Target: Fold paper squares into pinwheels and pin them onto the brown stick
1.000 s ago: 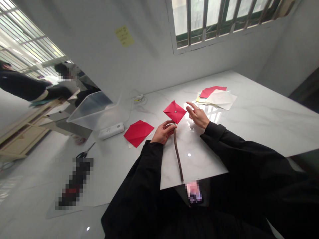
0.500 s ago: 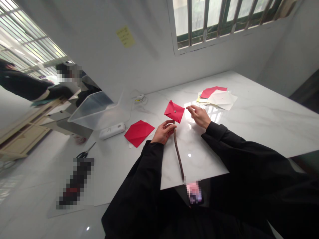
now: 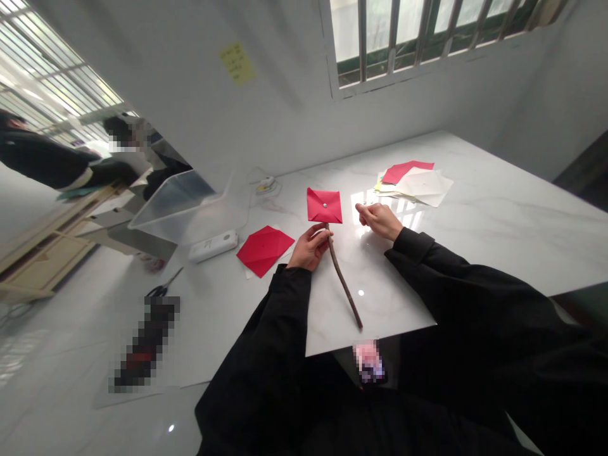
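Note:
My left hand [image 3: 310, 247] is closed around a thin brown stick [image 3: 344, 285]. A red paper pinwheel [image 3: 324, 206] is pinned to the stick's top end with a silver pin. The stick slants down to the right over the white marble table [image 3: 498, 234]. My right hand [image 3: 377, 218] hovers just right of the pinwheel with its fingers curled loosely and nothing visible in them. A folded red paper square [image 3: 264, 249] lies flat on the table left of my left hand.
A pile of red, white and yellow paper sheets [image 3: 414, 180] lies at the back right. A clear plastic bin [image 3: 183, 206], a white device [image 3: 213, 246] and scissors [image 3: 164, 288] sit at the left. Two people are at a bench far left.
The pinwheel has turned from a diamond to a nearly square stance. My left hand tilted the stick so its lower end swung right. My right hand drew back and curled its fingers.

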`<state>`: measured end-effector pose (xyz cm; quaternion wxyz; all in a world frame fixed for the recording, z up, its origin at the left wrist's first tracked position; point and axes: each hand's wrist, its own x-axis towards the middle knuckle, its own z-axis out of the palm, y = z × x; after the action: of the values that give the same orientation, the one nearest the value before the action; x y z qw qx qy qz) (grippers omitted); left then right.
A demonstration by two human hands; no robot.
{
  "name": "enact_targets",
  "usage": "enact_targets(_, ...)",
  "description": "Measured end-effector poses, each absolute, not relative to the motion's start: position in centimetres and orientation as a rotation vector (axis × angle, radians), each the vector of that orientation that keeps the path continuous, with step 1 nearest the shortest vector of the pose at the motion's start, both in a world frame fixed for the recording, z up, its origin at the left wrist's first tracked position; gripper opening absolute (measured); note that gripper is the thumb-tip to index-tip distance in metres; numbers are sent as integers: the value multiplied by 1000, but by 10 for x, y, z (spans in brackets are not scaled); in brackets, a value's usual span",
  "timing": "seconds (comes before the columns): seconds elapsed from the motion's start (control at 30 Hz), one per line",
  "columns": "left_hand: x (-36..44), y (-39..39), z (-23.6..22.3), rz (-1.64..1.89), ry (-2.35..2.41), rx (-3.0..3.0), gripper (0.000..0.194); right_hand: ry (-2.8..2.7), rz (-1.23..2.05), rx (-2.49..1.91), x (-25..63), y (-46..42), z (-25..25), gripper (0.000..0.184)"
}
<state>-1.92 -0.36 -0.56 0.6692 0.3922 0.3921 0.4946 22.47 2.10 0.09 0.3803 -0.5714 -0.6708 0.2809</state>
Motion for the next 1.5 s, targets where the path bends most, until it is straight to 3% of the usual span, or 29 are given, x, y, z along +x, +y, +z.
enact_targets(0.23, -16, -4, -5, 1213, 901, 819, 41, -2028, 1331, -1032, 200, -7, 10, 61)
enact_targets(0.5, -15, -1, -7, 1269, 880, 732, 34, -2047, 1544, -926, 191, -15, 10, 46)
enact_targets(0.7, -23, 8, -3, 1468, 844, 571, 28, -2165, 1793, -881, 199, -11, 12, 51)
enact_targets(0.93, -26, 9, -3, 1480, 822, 567, 43, -2222, 1832, -871, 199, -14, 16, 53)
enact_targets(1.27, -31, 12, -6, 1469, 866, 652, 42, -2118, 1890, -845, 200, -8, 6, 55)
enact_targets(1.5, -28, 14, -9, 1426, 858, 621, 23, -1263, 1882, -866, 202, 8, -11, 53)
